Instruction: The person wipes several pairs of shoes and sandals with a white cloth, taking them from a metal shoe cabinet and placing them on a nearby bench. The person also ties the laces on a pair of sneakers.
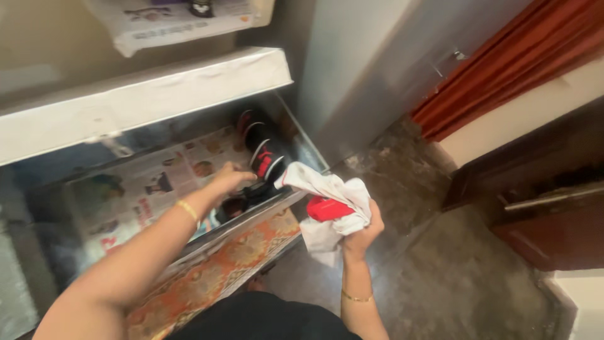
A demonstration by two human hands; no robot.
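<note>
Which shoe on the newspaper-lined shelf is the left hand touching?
The near dark shoe, right under the left hand; the black-red-white shoe lies farther back, untouched.

Materials here: the cloth (333,195) in the right hand (360,234) is soft, crumpled white fabric around something glossy red (327,208), plastic maybe, hard to tell. The left hand (231,178) sits on black shoes (263,151) with a slight sheen, probably synthetic. The shelf floor is lined with matt printed newspaper (145,189). The cupboard door (352,69) looks like smooth grey metal. The rug (220,264) is woven and rough, the floor (440,264) mottled stone, the curtain (503,56) matt cloth.
</note>
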